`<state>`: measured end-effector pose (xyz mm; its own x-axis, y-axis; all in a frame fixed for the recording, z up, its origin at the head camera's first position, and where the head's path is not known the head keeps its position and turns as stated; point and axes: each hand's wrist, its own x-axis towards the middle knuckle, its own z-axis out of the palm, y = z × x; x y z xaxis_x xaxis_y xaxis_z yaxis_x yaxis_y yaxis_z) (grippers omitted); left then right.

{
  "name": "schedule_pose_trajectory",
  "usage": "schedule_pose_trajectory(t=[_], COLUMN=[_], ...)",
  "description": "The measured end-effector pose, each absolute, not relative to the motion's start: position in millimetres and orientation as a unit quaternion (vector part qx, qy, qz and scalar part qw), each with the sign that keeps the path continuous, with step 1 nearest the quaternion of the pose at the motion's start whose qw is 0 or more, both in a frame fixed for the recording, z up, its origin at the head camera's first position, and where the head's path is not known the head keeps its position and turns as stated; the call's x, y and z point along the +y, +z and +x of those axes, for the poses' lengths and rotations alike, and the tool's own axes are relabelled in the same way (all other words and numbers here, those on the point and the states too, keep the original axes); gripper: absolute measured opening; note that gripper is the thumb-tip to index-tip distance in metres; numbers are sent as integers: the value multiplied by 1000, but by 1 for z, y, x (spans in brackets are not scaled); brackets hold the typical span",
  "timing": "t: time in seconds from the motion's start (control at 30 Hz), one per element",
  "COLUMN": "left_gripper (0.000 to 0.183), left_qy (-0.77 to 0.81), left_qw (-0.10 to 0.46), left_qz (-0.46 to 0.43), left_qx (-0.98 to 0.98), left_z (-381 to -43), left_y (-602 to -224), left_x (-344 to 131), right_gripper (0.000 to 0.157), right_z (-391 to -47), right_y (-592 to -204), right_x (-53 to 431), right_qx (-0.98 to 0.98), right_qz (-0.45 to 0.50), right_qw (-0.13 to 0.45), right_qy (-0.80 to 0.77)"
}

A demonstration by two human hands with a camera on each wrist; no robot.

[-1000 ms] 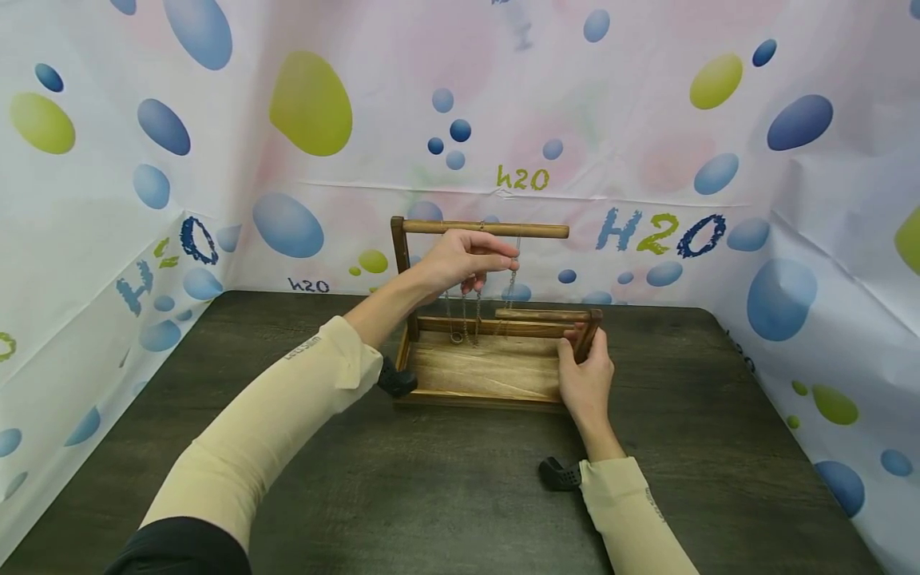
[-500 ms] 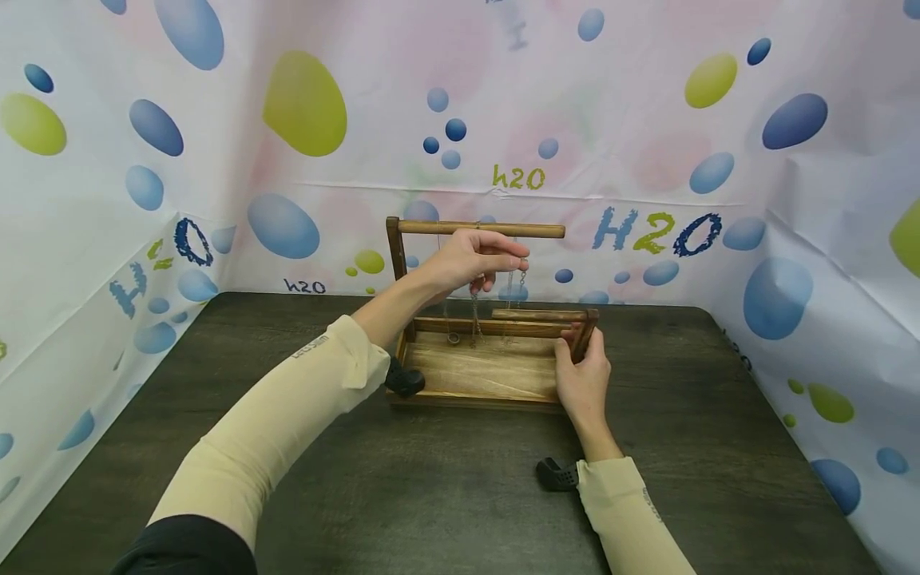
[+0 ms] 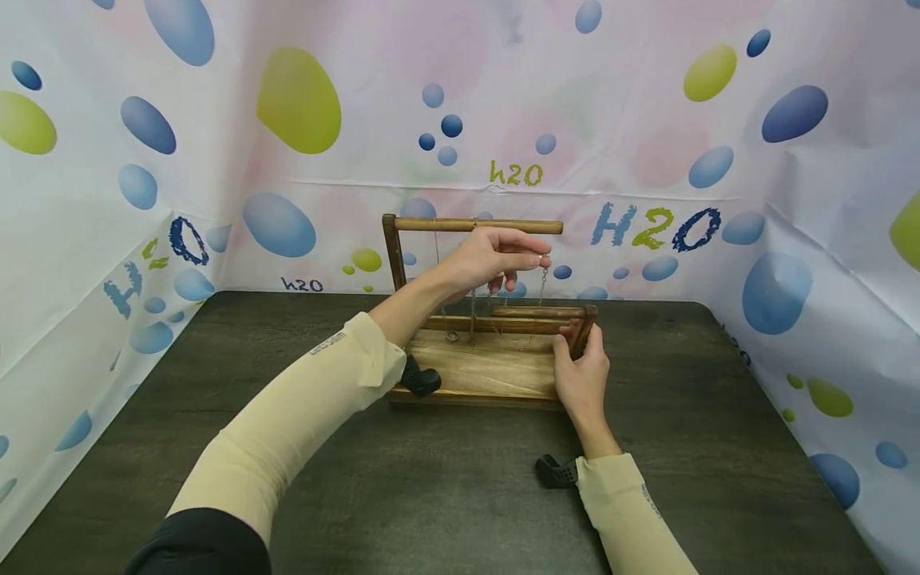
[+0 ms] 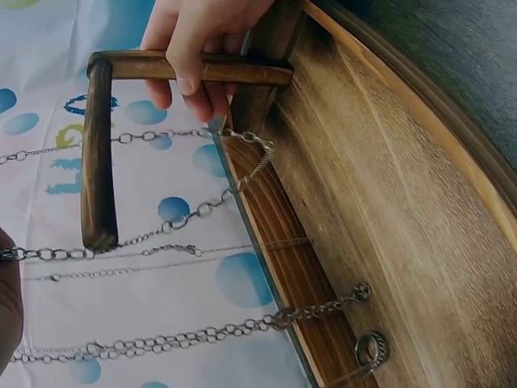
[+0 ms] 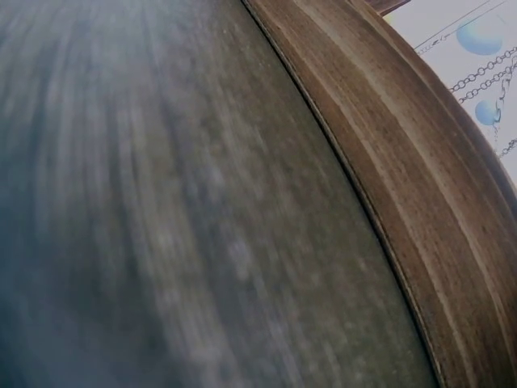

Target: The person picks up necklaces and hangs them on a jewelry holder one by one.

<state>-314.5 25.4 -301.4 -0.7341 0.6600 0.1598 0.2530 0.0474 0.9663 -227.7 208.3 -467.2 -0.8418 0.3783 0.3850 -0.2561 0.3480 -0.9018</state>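
A wooden jewelry stand (image 3: pixel 489 363) has a tray base, a high bar (image 3: pixel 503 226) and a shorter low bar (image 3: pixel 539 312). My left hand (image 3: pixel 496 259) pinches a silver chain (image 3: pixel 544 283) between thumb and fingertips, above the low bar. In the left wrist view this chain (image 4: pixel 202 210) hangs in a loop near the bar's free end; whether it goes round the bar I cannot tell. My right hand (image 3: pixel 584 383) grips the low bar's post (image 4: pixel 242 71) at the right end. Other chains (image 4: pixel 186 339) hang at the stand, one ending in a ring (image 4: pixel 371 349).
The stand rests on a dark wood-grain table (image 3: pixel 460 487). Behind it rises a white backdrop (image 3: pixel 402 104) printed with blue and green spots. Black wrist devices (image 3: pixel 557 473) sit on both cuffs. The right wrist view shows mainly tabletop and the stand's wooden side (image 5: pixel 388 162).
My left hand has moved right, carrying the chain from beneath the high bar to above the low bar. My right hand has stayed on the post. The head view has shifted slightly.
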Motion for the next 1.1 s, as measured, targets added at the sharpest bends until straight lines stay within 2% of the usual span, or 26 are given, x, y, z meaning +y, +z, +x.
schedule_pose_trajectory(t=[0.37, 1.1], left_gripper=[35, 53], left_qy=[609, 615], left_qw=[164, 151], left_qz=[358, 341], left_qx=[688, 694], left_z=[-317, -313], left_y=[-300, -291], left_x=[44, 77], right_gripper=[30, 28], right_z=[-229, -228], right_y=[-467, -467], right_x=[212, 210], right_qx=[-772, -768], right_qz=[-39, -36], right_qw=[284, 280], right_qy=[567, 575])
